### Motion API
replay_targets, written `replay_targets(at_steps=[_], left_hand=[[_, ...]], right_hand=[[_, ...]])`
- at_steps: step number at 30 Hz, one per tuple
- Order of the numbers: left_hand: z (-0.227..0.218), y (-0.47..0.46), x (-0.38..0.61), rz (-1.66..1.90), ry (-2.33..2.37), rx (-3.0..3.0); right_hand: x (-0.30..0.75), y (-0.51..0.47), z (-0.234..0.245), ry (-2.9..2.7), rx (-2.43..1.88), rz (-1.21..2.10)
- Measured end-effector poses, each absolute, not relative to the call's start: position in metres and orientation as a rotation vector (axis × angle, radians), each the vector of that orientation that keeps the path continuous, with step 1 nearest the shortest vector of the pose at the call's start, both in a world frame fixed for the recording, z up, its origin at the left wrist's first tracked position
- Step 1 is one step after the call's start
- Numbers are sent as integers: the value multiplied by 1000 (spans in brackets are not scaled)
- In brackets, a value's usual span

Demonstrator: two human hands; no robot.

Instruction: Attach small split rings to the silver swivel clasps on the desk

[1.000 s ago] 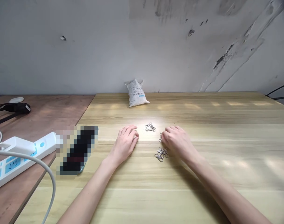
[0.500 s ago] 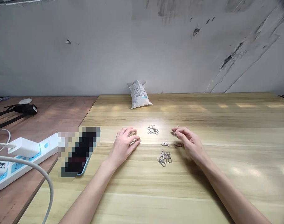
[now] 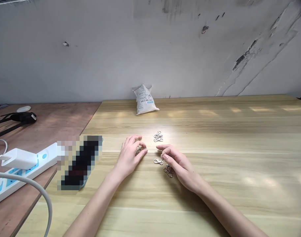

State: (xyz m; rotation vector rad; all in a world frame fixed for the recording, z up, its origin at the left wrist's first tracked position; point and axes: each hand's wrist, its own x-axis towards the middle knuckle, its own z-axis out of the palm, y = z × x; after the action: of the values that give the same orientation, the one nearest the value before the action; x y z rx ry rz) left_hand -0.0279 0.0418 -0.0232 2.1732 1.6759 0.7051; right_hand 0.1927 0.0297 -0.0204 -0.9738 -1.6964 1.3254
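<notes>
My left hand [image 3: 130, 154] rests on the light wooden table [image 3: 214, 158] with its fingers curled round a small metal ring or clasp [image 3: 138, 150]. Just to its right, my right hand [image 3: 176, 162] pinches its fingertips together near a single silver lobster clasp [image 3: 158, 161] lying on the table. What the pinch holds I cannot make out. A small heap of clasps [image 3: 168, 171] lies partly under my right palm. Another little cluster of clasps [image 3: 158, 136] sits farther back in a bright patch of light.
A small white printed bag [image 3: 143, 99] stands at the back by the grey wall. At the left lie a blurred dark phone [image 3: 79, 162], a white power strip [image 3: 21, 164] with a plugged charger and cable, and a black strap [image 3: 16, 117] on a darker table.
My right hand has swung left from the right of the clasps to just beside my left hand. One clasp now lies between the hands. My left hand has barely moved.
</notes>
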Motion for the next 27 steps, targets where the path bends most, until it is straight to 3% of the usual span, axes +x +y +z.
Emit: replay_targets(at_steps=[11, 27], left_hand=[[-26, 43, -32, 650, 1715, 2021], [-19, 35, -32, 665, 1622, 1982]], right_hand=[[198, 40, -28, -1394, -1030, 1245], [192, 34, -30, -1479, -999, 1321]])
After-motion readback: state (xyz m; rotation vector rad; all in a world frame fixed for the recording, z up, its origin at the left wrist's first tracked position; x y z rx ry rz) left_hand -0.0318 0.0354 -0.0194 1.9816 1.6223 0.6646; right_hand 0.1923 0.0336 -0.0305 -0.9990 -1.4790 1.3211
